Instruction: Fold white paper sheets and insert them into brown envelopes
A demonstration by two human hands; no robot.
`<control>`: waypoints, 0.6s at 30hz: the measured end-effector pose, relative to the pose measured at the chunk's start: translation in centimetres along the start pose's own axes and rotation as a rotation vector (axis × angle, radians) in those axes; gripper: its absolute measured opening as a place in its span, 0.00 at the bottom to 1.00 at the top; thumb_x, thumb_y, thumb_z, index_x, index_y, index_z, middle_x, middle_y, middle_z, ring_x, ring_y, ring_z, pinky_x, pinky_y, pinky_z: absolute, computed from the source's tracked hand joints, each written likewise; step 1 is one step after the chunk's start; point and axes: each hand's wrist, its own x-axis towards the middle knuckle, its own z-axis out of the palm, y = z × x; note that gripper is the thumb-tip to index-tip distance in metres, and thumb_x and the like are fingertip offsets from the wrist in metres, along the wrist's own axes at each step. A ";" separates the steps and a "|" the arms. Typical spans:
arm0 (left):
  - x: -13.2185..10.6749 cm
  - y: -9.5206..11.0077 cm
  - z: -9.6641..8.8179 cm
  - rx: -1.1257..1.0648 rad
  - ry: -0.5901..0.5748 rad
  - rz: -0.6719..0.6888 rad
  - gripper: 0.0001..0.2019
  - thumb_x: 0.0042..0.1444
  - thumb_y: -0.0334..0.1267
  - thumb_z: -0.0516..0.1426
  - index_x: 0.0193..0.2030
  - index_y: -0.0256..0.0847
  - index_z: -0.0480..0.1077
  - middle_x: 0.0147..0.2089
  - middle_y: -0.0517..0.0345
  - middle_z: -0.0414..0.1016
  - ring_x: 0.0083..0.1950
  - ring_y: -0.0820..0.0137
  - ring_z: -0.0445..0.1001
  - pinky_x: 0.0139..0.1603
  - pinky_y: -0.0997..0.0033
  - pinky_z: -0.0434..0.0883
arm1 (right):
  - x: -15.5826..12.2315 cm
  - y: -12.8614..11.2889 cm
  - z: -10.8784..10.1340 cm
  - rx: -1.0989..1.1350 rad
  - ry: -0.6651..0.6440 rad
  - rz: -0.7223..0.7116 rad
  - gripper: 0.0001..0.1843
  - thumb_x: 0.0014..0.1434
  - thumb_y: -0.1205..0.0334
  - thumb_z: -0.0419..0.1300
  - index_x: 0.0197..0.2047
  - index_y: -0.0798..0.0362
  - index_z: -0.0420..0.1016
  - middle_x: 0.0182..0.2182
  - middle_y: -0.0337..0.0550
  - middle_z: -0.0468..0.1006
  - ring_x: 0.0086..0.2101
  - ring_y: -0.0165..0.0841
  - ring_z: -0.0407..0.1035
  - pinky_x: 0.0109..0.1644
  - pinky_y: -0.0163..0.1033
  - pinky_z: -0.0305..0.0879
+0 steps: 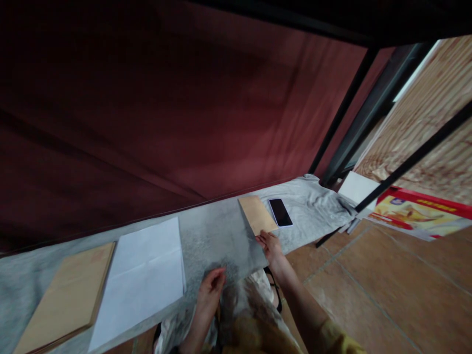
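My right hand pinches the near edge of a small brown envelope, which lies along the grey cloth-covered bench. Just right of the envelope, a phone with a dark screen and a pale edge rests on the cloth. My left hand hovers over the near edge of the bench, its fingers loosely curled together and nothing visible in them. Farther left lies a stack of white paper, and beside it a stack of large brown envelopes.
A dark red curtain hangs behind the grey cloth. Black frame bars stand at the right. Beyond the bench's right end are a white box and a red and yellow printed box near the tiled floor.
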 end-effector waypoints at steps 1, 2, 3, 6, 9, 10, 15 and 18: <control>-0.2 0.1 -0.1 -0.013 0.008 -0.005 0.30 0.41 0.67 0.62 0.39 0.41 0.77 0.36 0.49 0.80 0.39 0.57 0.80 0.40 0.57 0.77 | 0.0 -0.1 -0.1 0.009 0.010 0.005 0.16 0.41 0.56 0.70 0.25 0.48 0.65 0.19 0.36 0.73 0.24 0.35 0.74 0.35 0.42 0.79; -0.4 0.2 -0.2 -0.024 0.017 -0.011 0.31 0.40 0.67 0.63 0.38 0.40 0.77 0.36 0.49 0.80 0.39 0.57 0.80 0.41 0.57 0.77 | 0.0 -0.1 -0.1 0.017 0.018 0.011 0.15 0.41 0.58 0.70 0.25 0.48 0.65 0.19 0.36 0.74 0.24 0.35 0.74 0.35 0.41 0.78; -0.6 0.2 -0.3 -0.030 0.024 -0.018 0.31 0.39 0.67 0.63 0.37 0.40 0.77 0.35 0.50 0.80 0.39 0.57 0.80 0.42 0.57 0.77 | -0.1 -0.1 -0.1 0.023 0.024 0.018 0.15 0.41 0.59 0.70 0.25 0.48 0.65 0.19 0.36 0.74 0.24 0.34 0.74 0.35 0.40 0.78; -1.1 0.5 -0.4 -0.041 0.020 -0.046 0.30 0.38 0.65 0.64 0.37 0.40 0.78 0.35 0.50 0.80 0.39 0.57 0.79 0.43 0.57 0.77 | -0.5 -0.2 -0.2 0.034 0.029 0.045 0.15 0.43 0.61 0.70 0.26 0.49 0.66 0.19 0.36 0.76 0.24 0.33 0.75 0.35 0.37 0.78; -1.6 0.6 -0.6 -0.064 0.014 -0.062 0.27 0.40 0.62 0.64 0.38 0.40 0.77 0.35 0.50 0.81 0.40 0.57 0.80 0.43 0.58 0.77 | -0.9 -0.6 -0.4 0.026 0.008 0.086 0.13 0.46 0.62 0.70 0.27 0.49 0.67 0.20 0.36 0.76 0.25 0.33 0.76 0.37 0.38 0.78; -1.8 0.6 -0.8 -0.070 0.016 -0.064 0.27 0.40 0.62 0.64 0.38 0.40 0.77 0.36 0.50 0.81 0.40 0.57 0.80 0.43 0.57 0.77 | -1.0 -0.8 -0.6 0.019 -0.001 0.103 0.13 0.46 0.62 0.69 0.27 0.49 0.67 0.20 0.37 0.77 0.25 0.34 0.77 0.38 0.39 0.79; -2.5 0.3 -1.7 -0.090 0.024 -0.054 0.26 0.42 0.62 0.64 0.39 0.41 0.78 0.39 0.48 0.82 0.41 0.57 0.80 0.45 0.57 0.77 | -1.4 -2.1 -2.2 -0.036 -0.054 0.185 0.06 0.47 0.63 0.66 0.27 0.50 0.71 0.26 0.45 0.82 0.30 0.37 0.79 0.42 0.41 0.78; -2.8 0.1 -2.4 -0.091 0.043 -0.044 0.27 0.41 0.62 0.65 0.39 0.40 0.78 0.40 0.47 0.82 0.44 0.55 0.80 0.46 0.56 0.77 | -1.8 -2.7 -3.5 -0.127 -0.119 0.201 0.07 0.46 0.60 0.67 0.29 0.51 0.74 0.31 0.51 0.84 0.35 0.40 0.80 0.45 0.44 0.78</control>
